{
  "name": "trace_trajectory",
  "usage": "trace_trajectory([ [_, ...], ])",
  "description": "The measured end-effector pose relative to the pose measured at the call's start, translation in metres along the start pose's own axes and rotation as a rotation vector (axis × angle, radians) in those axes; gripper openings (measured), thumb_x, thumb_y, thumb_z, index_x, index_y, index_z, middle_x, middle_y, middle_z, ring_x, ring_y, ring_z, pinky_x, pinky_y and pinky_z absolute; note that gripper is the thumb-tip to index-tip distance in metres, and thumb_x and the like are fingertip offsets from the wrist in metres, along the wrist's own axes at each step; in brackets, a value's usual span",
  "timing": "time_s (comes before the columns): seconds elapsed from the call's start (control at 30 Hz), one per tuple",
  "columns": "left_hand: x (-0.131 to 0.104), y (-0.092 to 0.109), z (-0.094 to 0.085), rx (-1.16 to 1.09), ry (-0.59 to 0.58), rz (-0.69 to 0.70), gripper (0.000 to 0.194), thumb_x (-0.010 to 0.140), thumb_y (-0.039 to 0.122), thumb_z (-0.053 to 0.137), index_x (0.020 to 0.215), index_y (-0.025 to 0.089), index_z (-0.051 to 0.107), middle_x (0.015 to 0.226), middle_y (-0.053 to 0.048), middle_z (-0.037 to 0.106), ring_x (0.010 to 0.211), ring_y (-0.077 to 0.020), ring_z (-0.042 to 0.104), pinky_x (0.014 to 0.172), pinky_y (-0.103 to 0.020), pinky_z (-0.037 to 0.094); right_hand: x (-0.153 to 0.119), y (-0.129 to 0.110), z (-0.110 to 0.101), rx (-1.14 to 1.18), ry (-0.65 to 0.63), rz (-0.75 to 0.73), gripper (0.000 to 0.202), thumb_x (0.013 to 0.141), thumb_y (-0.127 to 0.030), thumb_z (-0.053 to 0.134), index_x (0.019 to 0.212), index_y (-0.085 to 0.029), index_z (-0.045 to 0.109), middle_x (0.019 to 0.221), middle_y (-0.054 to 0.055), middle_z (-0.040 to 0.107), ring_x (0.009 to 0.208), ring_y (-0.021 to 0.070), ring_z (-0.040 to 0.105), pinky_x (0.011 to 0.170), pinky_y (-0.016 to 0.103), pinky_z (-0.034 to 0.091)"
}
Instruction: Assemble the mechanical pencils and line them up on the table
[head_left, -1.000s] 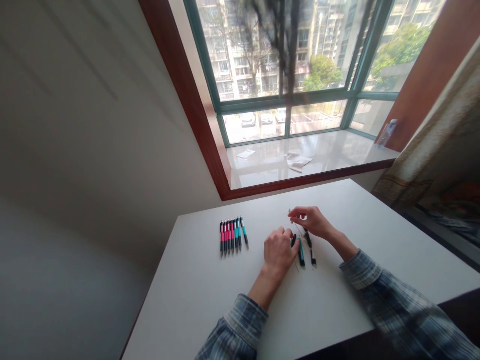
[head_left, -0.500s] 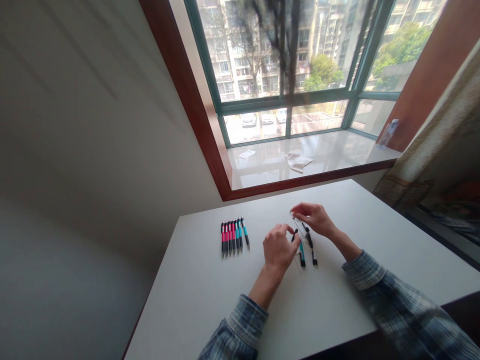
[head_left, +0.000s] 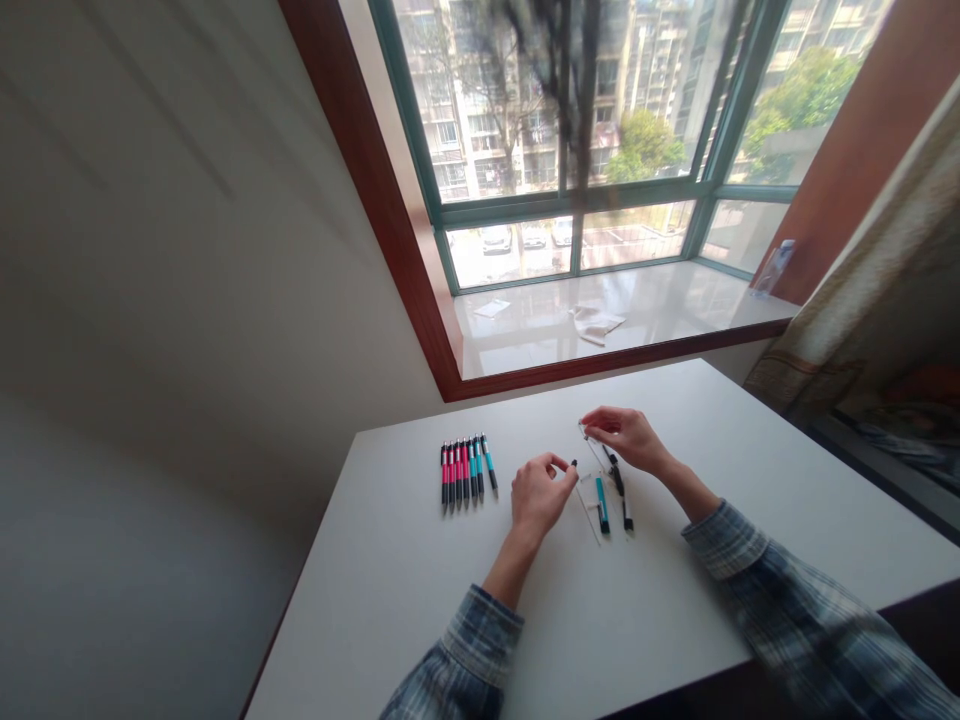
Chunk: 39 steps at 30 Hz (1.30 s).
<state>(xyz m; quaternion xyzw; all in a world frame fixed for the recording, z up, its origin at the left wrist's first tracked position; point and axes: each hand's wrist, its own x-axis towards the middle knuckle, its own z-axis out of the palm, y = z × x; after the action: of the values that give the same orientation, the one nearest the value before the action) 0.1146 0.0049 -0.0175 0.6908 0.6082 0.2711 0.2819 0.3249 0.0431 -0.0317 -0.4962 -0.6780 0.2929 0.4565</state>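
Observation:
My left hand is closed in a pinch, with a small black pen part between thumb and forefinger. A thin pale refill lies beside it on the white table. My right hand is also pinched, low over the table farther back; whatever its fingertips hold is too small to make out. Between and below the hands lie a teal pen barrel with a black grip, black pen parts and small clear or white pieces.
On the left of the white table, several pink and teal pens lie side by side in a row. Beyond the table's far edge is a window sill with a crumpled cloth, paper and a clear bottle. A curtain hangs at right.
My left hand has moved left, away from the loose parts, carrying the small black pen part. The teal barrel and the refill show more fully. My right hand has hardly moved.

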Motion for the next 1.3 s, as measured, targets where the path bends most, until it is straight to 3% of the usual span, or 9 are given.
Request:
trace_trajectory([
  [0.13, 0.001, -0.009, -0.01, -0.06, -0.003, -0.027, 0.019, 0.081, 0.04, 0.065, 0.079, 0.024, 0.074, 0.069, 0.0, 0.066, 0.065, -0.018, 0.06, 0.062, -0.029, 0.039, 0.0, 0.0, 0.001, 0.011, -0.014, 0.007, 0.02, 0.087, -0.038, 0.071, 0.099, -0.023, 0.077, 0.088, 0.005, 0.079, 0.082, 0.0222, 0.075, 0.08, 0.036, 0.061],
  [0.3, 0.002, -0.024, -0.014, -0.351, -0.041, 0.02, 0.022, 0.084, 0.042, 0.065, 0.085, 0.021, 0.071, 0.089, -0.004, 0.075, 0.08, -0.0199, 0.068, 0.07, -0.029, 0.049, 0.001, 0.0, 0.002, 0.127, -0.025, 0.075, 0.028, 0.084, -0.044, 0.074, 0.1, -0.021, 0.076, 0.087, 0.007, 0.078, 0.078, 0.023, 0.076, 0.073, 0.035, 0.061],
  [0.43, 0.0, -0.038, -0.023, -0.475, -0.063, 0.07, 0.025, 0.085, 0.043, 0.067, 0.094, 0.02, 0.07, 0.095, -0.005, 0.076, 0.084, -0.0203, 0.069, 0.074, -0.03, 0.052, 0.002, -0.002, 0.005, 0.287, -0.057, 0.12, 0.036, 0.079, -0.047, 0.08, 0.1, -0.018, 0.074, 0.088, 0.009, 0.078, 0.08, 0.0236, 0.076, 0.07, 0.033, 0.06],
  [0.7, -0.002, -0.041, -0.034, -0.426, 0.042, 0.19, 0.018, 0.085, 0.038, 0.069, 0.094, 0.023, 0.074, 0.097, -0.004, 0.075, 0.084, -0.0189, 0.066, 0.074, -0.03, 0.05, -0.004, -0.011, 0.02, 0.491, -0.148, 0.121, 0.039, 0.069, -0.041, 0.088, 0.098, -0.018, 0.074, 0.094, 0.008, 0.078, 0.092, 0.0237, 0.074, 0.088, 0.04, 0.06],
  [0.93, -0.005, -0.041, -0.03, -0.371, 0.049, 0.199, 0.015, 0.085, 0.035, 0.068, 0.092, 0.023, 0.074, 0.093, -0.002, 0.075, 0.082, -0.0184, 0.064, 0.073, -0.03, 0.048, -0.01, -0.018, 0.037, 0.462, -0.179, 0.056, 0.028, 0.075, -0.035, 0.084, 0.094, -0.017, 0.075, 0.092, 0.007, 0.077, 0.088, 0.0208, 0.073, 0.086, 0.037, 0.06],
  [1.3, -0.006, -0.038, -0.031, -0.356, 0.035, 0.211, 0.013, 0.086, 0.032, 0.067, 0.091, 0.023, 0.074, 0.094, -0.002, 0.075, 0.083, -0.0179, 0.063, 0.073, -0.029, 0.048, -0.012, -0.023, 0.042, 0.471, -0.199, 0.043, 0.026, 0.076, -0.034, 0.084, 0.093, -0.017, 0.075, 0.09, 0.006, 0.076, 0.087, 0.02, 0.073, 0.085, 0.035, 0.061],
])
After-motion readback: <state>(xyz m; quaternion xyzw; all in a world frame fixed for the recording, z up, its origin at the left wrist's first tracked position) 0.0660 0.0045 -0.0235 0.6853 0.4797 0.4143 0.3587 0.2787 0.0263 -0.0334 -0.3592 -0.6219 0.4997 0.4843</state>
